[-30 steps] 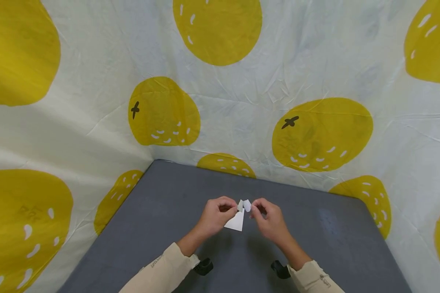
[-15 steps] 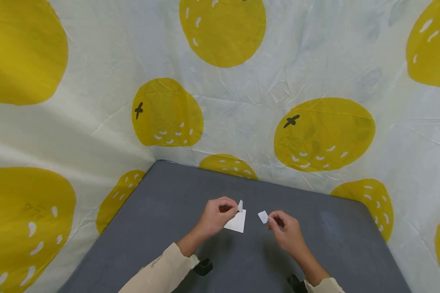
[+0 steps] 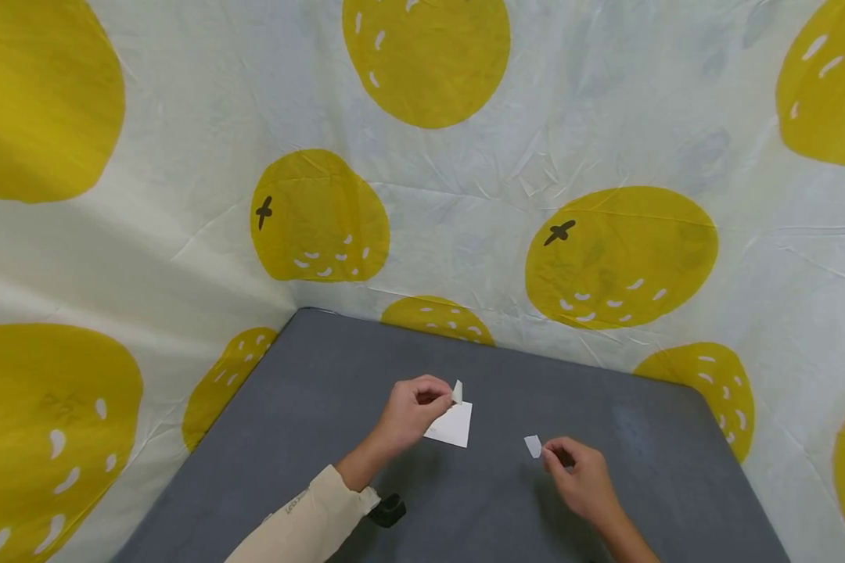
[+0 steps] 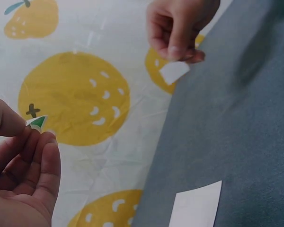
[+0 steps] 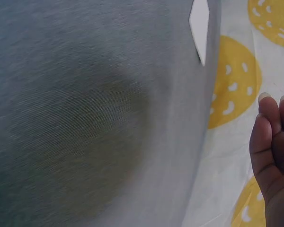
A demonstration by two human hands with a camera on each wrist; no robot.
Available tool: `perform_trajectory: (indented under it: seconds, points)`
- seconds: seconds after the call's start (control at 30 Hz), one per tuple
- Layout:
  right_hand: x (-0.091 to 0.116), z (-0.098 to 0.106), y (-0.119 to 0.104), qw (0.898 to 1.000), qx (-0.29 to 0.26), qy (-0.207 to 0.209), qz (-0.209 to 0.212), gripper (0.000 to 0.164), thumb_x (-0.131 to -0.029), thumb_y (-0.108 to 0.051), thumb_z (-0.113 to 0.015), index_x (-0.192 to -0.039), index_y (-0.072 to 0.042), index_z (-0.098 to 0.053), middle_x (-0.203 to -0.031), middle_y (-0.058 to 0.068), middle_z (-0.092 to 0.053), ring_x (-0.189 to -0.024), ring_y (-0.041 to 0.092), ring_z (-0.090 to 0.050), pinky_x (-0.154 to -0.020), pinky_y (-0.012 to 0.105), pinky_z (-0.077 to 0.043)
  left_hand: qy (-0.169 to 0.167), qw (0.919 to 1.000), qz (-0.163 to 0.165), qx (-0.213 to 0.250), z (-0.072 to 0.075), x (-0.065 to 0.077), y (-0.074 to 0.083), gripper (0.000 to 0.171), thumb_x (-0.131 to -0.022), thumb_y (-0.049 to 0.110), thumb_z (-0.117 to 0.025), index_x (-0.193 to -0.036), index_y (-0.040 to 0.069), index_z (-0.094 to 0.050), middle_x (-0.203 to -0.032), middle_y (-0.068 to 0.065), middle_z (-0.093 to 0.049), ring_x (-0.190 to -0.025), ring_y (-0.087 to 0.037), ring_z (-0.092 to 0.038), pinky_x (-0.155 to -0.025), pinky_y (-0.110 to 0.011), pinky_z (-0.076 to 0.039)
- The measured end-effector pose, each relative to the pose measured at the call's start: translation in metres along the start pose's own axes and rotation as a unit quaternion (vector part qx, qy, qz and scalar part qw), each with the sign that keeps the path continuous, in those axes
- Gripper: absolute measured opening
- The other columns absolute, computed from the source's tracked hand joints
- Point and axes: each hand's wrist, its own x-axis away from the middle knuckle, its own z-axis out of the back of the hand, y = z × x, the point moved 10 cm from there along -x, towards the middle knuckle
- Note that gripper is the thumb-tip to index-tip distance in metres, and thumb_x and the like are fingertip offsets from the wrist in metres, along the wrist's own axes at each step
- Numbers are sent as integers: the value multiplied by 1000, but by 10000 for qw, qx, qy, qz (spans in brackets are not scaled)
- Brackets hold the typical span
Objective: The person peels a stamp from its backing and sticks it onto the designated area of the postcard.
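Note:
Between thumb and fingers, my left hand (image 3: 411, 413) pinches a small piece of paper (image 3: 458, 392), pale in the head view and showing a green patch in the left wrist view. A flat white square of paper (image 3: 452, 426) lies on the table just beyond and below that hand, partly covered by it. Farther right, my right hand (image 3: 583, 478) pinches a small white paper scrap (image 3: 533, 446) by its edge, above the table. In the right wrist view only some fingers (image 5: 262, 146) show, and the scrap is out of sight.
The dark grey table (image 3: 352, 352) runs back to a white curtain (image 3: 458, 234) printed with large yellow fruit, which also closes off the left and right sides. A black wrist strap (image 3: 389, 511) sits at the left sleeve.
My right hand has drawn away from the left, moving right and toward me with the white scrap. The left hand has stayed nearly in place, still holding its small piece.

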Motion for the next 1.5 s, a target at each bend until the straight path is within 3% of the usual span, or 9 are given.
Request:
perform_trajectory:
  seconds: [0.37, 0.63, 0.9, 1.0, 1.1, 1.33, 1.5]
  points:
    - [18, 7, 14, 9988, 415, -241, -109, 19, -80, 10, -80, -82, -8, -75, -72, -6, -72, -66, -8, -60, -59, 10, -49, 60, 9995, 157, 276, -3, -3, -5, 10, -95, 6, -72, -93, 0, -81, -104, -19, -75, -81, -5, -66, -77, -17, -57]
    - [23, 11, 24, 9948, 765, -400, -547, 27, -78, 9, -82, -81, -17, -75, -74, -11, -71, -67, -9, -57, -56, 20, -52, 78, 9979, 301, 573, -5, -4, -10, 13, -96, 4, -71, -96, -6, -79, -104, -26, -74, -81, -5, -68, -79, -17, -58]
    - [25, 18, 13, 9967, 752, -87, 291, 36, -68, 16, -83, -81, -16, -76, -74, -9, -70, -67, -8, -57, -56, 12, -48, 30, 9940, 517, 968, -8, -3, -12, 18, -97, 5, -69, -103, -11, -76, -107, -30, -72, -83, -6, -71, -83, -19, -59]
    - [23, 19, 11, 9962, 732, -82, 456, 35, -69, 15, -84, -84, -16, -76, -77, -8, -70, -68, -8, -58, -58, 11, -49, 4, 9926, 574, 1067, -9, -3, -13, 19, -97, 6, -69, -104, -11, -76, -108, -29, -72, -84, -7, -72, -85, -20, -60]
    - [16, 16, 1, 9960, 648, -87, 609, 35, -72, 12, -85, -90, -15, -78, -82, -7, -71, -71, -7, -60, -62, 10, -50, -41, 9902, 672, 1223, -11, -4, -13, 19, -97, 5, -69, -105, -12, -75, -108, -25, -73, -85, -8, -72, -88, -24, -62]
    - [-15, -4, -50, 9911, -331, 67, 1289, 38, -74, 12, -85, -107, -6, -80, -94, 1, -72, -77, 5, -66, -71, 13, -55, -264, 9786, 870, 1843, -21, -3, -12, 24, -98, 3, -69, -112, -16, -71, -95, 1, -75, -85, -9, -74, -91, -28, -62]
    - [-36, -17, -78, 9866, -593, 231, 1500, 42, -73, 8, -88, -112, -5, -80, -95, 3, -71, -77, 9, -65, -73, 14, -57, -378, 9739, 998, 2001, -31, -1, -12, 27, -99, 6, -69, -114, -16, -70, -92, 5, -75, -86, -9, -74, -91, -28, -62]
